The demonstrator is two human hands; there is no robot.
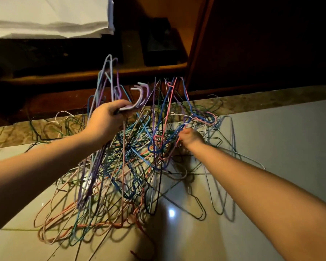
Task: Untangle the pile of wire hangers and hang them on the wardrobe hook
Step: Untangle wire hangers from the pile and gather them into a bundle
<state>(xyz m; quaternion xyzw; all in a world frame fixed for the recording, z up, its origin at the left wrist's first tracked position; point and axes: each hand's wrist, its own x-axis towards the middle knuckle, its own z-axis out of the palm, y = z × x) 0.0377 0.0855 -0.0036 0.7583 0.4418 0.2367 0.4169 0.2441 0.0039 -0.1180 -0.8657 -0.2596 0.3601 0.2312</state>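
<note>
The pile of wire hangers (124, 166) lies in a tangle on the pale tiled floor (271, 132), in front of an open wooden wardrobe (252, 44). It spreads from the brown stone strip (262, 98) at the wardrobe's foot back toward the person. The wires are purple, blue, teal, pink, orange, green and white, and they cross in every direction.

The left hand (106, 120) is raised above the pile. Its grip is closed round the necks of a bundle of purple and white hangers (141, 95). Their hooks stick out past the fingers and curl up and to the right. Purple wires run steeply down and left from under the hand, into the heap. More blue and lilac loops stand nearly upright just behind the hand, with their narrow ends pointing up.

The right hand (191, 137) is lower, at the right edge of the heap. Its grip is curled tight on thin wires, though which hanger they belong to cannot be told. Beside it, pink and blue hangers stand on end, with their long axes close to vertical.

Inside the wardrobe, folded white cloth (49, 16) lies on a shelf (94, 73) near a dark box (158, 42).
</note>
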